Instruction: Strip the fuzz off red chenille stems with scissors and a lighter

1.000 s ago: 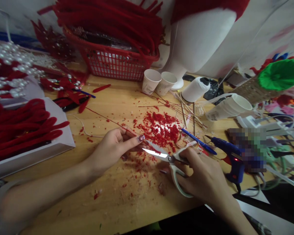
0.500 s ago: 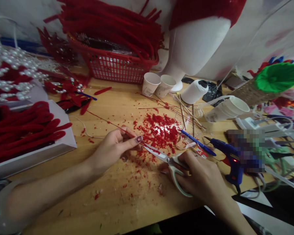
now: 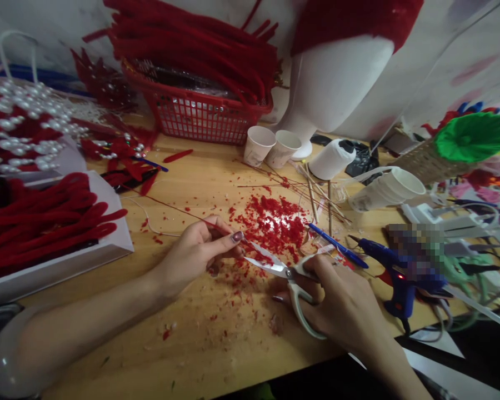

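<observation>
My left hand point(image 3: 208, 243) pinches a thin red fuzzy stem point(image 3: 173, 205) between thumb and fingers. The stem runs back to the upper left over the table. My right hand point(image 3: 337, 291) has its fingers in the handles of a pair of pale-handled scissors point(image 3: 289, 273). The blades are parted and point left, their tips close to the left fingertips. Beyond the blades lies a heap of red fluff clippings point(image 3: 270, 219), with more bits strewn toward me. The stem's end at the left fingertips is too small to make out.
A red basket point(image 3: 208, 119) of red fuzzy stems stands at the back, near two paper cups point(image 3: 259, 145). A white box point(image 3: 108, 253) with red loops is at left. A blue pen point(image 3: 337, 245) and a glue gun point(image 3: 394, 272) with a red light lie at right.
The scissor blades have spread apart from nearly closed. The left hand keeps its pinch on the stem, and the whole view has shifted slightly.
</observation>
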`<state>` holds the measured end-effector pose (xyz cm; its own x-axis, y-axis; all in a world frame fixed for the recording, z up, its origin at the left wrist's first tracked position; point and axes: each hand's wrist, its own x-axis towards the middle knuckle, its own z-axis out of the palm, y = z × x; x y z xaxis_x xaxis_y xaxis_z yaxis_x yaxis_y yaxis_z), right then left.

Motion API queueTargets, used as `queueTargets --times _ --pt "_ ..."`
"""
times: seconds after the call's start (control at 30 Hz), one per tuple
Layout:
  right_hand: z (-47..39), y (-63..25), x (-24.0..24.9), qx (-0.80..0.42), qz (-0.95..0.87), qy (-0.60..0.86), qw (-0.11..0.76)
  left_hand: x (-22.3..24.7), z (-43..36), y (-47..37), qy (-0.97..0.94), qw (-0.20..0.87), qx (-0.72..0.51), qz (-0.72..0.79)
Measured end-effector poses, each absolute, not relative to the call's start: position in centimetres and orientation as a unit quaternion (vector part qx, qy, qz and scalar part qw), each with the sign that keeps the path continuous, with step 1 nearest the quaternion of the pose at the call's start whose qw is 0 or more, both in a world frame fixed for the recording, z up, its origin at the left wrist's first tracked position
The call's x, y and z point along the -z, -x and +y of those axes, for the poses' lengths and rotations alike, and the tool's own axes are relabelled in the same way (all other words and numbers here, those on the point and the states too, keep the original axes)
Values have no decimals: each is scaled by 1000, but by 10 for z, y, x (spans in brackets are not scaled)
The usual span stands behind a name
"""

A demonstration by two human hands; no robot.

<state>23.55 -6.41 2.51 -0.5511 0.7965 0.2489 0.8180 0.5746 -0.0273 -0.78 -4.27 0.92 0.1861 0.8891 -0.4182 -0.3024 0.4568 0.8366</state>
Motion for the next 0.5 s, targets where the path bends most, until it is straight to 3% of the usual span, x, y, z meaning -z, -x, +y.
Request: queueTargets --times 0.5 --pt "-61 -236 -26 70 -881 445 143 -8 -43 6 -282 695 -460 476"
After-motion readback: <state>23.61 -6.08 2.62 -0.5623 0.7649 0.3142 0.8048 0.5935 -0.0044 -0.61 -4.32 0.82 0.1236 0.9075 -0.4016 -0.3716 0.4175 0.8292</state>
